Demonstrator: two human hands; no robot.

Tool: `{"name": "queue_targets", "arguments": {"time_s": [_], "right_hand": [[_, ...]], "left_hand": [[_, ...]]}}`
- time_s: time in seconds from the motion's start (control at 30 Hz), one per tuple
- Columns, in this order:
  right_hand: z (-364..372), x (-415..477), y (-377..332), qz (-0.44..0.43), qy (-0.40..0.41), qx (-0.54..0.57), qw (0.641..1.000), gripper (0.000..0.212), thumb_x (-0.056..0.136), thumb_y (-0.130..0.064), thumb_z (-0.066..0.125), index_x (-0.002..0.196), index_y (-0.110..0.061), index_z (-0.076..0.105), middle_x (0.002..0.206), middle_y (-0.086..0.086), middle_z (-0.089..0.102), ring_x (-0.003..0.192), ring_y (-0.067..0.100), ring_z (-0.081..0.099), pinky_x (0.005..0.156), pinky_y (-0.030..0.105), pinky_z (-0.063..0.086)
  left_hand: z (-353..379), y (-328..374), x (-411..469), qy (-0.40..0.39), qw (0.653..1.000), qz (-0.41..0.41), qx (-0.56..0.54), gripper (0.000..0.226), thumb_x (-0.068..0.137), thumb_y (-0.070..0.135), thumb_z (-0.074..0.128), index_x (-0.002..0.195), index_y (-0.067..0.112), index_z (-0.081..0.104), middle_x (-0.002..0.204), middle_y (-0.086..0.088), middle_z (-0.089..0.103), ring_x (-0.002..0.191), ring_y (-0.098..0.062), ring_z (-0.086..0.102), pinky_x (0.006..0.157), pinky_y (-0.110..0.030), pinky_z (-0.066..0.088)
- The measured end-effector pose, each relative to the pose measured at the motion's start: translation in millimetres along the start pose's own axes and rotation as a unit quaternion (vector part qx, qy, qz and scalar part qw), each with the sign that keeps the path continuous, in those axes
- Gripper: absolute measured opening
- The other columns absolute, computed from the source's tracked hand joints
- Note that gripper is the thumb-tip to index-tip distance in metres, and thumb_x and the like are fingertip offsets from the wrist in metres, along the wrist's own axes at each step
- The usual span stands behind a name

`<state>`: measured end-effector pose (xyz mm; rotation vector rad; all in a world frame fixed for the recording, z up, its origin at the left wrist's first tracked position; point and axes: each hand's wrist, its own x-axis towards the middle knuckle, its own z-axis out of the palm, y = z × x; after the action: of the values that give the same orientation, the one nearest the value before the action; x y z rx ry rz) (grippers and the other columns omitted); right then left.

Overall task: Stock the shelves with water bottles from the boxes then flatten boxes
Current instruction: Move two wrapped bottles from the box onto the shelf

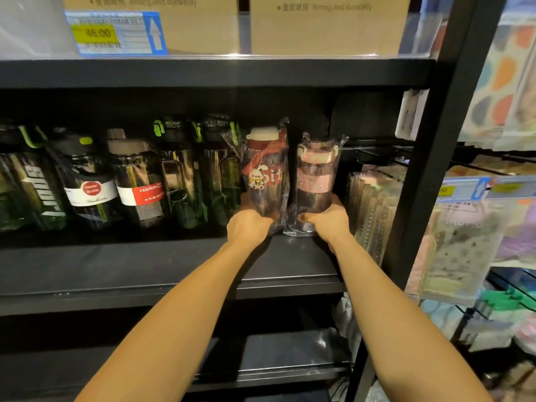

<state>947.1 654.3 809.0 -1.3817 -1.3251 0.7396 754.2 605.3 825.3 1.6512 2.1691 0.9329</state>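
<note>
Gripping bagged bottles low: left hand [249, 224] red bottle [266, 175]; right hand [327, 220] pink bottle [316, 175]; wrap likely slippery, light; hold bases.

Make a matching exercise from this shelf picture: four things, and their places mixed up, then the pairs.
1. plastic-wrapped red bottle with white cap
2. plastic-wrapped bottle with pink bands
3. yellow price tag
4. black bottle with round red label

A. front of the upper shelf
B. in the right hand grip
C. standing left of both hands
D. in the left hand grip

Pairs: 1-D, 2-B, 3-A, 4-C
</note>
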Motion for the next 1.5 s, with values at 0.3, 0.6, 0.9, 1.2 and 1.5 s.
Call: {"name": "queue_targets", "arguments": {"time_s": [0.3, 0.6, 0.9, 1.2, 1.5], "right_hand": [[22, 26, 1, 0.041, 0.01, 0.02, 0.999, 0.076, 0.072, -0.009, 0.093, 0.136, -0.016, 0.053, 0.114, 0.003, 0.067, 0.098, 0.022, 0.065, 0.086, 0.033, 0.053], [36, 46, 13, 0.132, -0.032, -0.014, 0.991, 0.048, 0.082, -0.034, 0.088, 0.117, -0.007, 0.069, 0.106, 0.009, 0.074, 0.099, 0.028, 0.071, 0.099, 0.044, 0.056], [42, 47, 22, 0.108, -0.021, -0.057, 0.992, 0.061, 0.073, -0.044, 0.089, 0.12, -0.013, 0.064, 0.094, 0.003, 0.073, 0.084, 0.022, 0.071, 0.083, 0.041, 0.06], [30, 28, -1, 0.111, -0.054, -0.036, 0.992, 0.036, 0.081, -0.034, 0.089, 0.09, -0.015, 0.06, 0.105, 0.007, 0.072, 0.097, 0.025, 0.067, 0.097, 0.047, 0.056], [17, 11, -11, 0.054, -0.037, -0.133, 0.989, 0.122, 0.064, -0.042, 0.099, 0.157, -0.007, 0.029, 0.144, 0.016, 0.055, 0.129, 0.035, 0.057, 0.106, 0.048, 0.051]], "left_hand": [[7, 27, 22, 0.015, 0.999, -0.013, -0.031, 0.061, 0.096, 0.042, 0.071, 0.141, 0.014, 0.04, 0.122, -0.01, 0.063, 0.114, -0.036, 0.065, 0.084, -0.043, 0.047], [18, 27, 26, 0.032, 0.997, -0.019, -0.071, 0.068, 0.095, 0.038, 0.072, 0.146, 0.016, 0.033, 0.132, -0.011, 0.062, 0.12, -0.038, 0.063, 0.096, -0.051, 0.051], [21, 36, 17, 0.048, 0.992, -0.043, -0.109, 0.069, 0.095, 0.031, 0.073, 0.142, 0.012, 0.026, 0.133, -0.015, 0.059, 0.118, -0.039, 0.063, 0.096, -0.05, 0.049], [-5, 32, -3, 0.027, 0.999, -0.023, -0.038, 0.065, 0.101, 0.041, 0.063, 0.15, 0.011, 0.032, 0.135, -0.013, 0.056, 0.12, -0.034, 0.061, 0.09, -0.039, 0.047], [-34, 15, -41, 0.048, 0.993, 0.056, 0.09, 0.018, 0.101, 0.03, 0.058, 0.097, 0.013, 0.054, 0.095, -0.007, 0.062, 0.09, -0.029, 0.065, 0.069, -0.035, 0.044]]}}
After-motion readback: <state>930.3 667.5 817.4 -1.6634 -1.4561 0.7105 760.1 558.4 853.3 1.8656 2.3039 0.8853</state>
